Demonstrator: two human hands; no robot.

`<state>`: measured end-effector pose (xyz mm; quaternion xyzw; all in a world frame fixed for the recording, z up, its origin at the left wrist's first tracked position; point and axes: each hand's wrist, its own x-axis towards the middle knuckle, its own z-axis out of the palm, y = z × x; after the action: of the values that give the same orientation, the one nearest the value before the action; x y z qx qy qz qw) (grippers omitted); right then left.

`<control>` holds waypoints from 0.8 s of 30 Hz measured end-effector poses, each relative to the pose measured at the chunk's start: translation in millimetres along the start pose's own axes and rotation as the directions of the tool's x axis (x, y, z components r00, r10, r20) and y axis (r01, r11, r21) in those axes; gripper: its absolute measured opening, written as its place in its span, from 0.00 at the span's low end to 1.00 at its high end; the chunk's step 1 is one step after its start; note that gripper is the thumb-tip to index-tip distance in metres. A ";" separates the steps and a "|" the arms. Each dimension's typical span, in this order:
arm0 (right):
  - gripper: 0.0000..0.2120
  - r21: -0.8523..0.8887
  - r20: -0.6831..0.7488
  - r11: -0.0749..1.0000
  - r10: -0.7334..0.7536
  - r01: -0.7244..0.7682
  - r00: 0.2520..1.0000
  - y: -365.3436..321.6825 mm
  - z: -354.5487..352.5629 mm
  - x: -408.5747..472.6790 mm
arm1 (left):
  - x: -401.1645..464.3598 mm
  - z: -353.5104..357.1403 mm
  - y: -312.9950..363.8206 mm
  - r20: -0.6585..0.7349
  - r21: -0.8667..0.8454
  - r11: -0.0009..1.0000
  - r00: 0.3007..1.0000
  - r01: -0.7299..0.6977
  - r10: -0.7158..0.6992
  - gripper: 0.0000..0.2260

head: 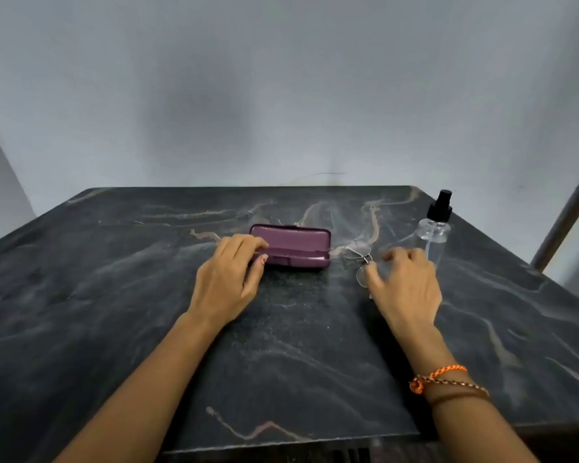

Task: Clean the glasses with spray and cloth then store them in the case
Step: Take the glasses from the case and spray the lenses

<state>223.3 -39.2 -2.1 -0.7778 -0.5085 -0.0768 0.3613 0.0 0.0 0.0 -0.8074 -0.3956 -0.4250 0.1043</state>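
Note:
A purple glasses case (293, 246) lies mid-table, its lid down or barely ajar. My left hand (229, 277) grips its left end, fingers on top and thumb on the front edge. Thin metal-framed glasses (357, 250) lie just right of the case. My right hand (406, 284) is at them, thumb tip touching the frame near the bridge and fingers spread and blurred; I cannot tell whether it pinches them. A clear spray bottle (433, 237) with a black pump top stands upright just behind the right hand. No cloth is in view.
The dark marbled table (121, 295) ends at a grey wall behind. Its right edge runs close to the bottle, with a slanted metal post (564, 215) beyond it. Thread bracelets circle my right wrist.

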 end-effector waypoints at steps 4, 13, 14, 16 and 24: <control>0.20 0.015 0.067 0.991 0.131 -0.132 0.989 6.6 -2.5 2.8 | 4.0 1.0 -3.4 -0.026 -0.016 0.999 0.998 0.051 -0.051 0.04; 0.14 0.234 0.206 0.946 0.179 -0.226 0.962 12.1 -13.7 0.4 | 0.2 5.4 -3.7 -0.037 -0.045 0.999 0.999 0.023 -0.025 0.04; 0.13 0.251 0.214 0.941 0.176 -0.229 0.961 12.3 -15.1 -0.6 | -0.4 4.9 -2.9 -0.040 -0.052 0.998 0.999 0.026 -0.029 0.04; 0.14 0.292 0.218 0.925 0.183 -0.243 0.959 12.0 -17.2 -1.1 | -1.4 4.1 -0.8 -0.038 -0.058 0.998 0.998 0.038 -0.040 0.03; 0.11 0.386 -0.114 0.921 0.113 -0.061 0.987 7.6 -19.7 -1.7 | -2.4 2.8 0.4 -0.106 -0.102 0.995 0.994 -0.001 -0.010 0.09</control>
<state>233.8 -54.7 7.7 -0.7077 -0.4530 -0.0127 0.5420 1.2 -0.2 -3.5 -0.7870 -0.3690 -0.4874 0.0832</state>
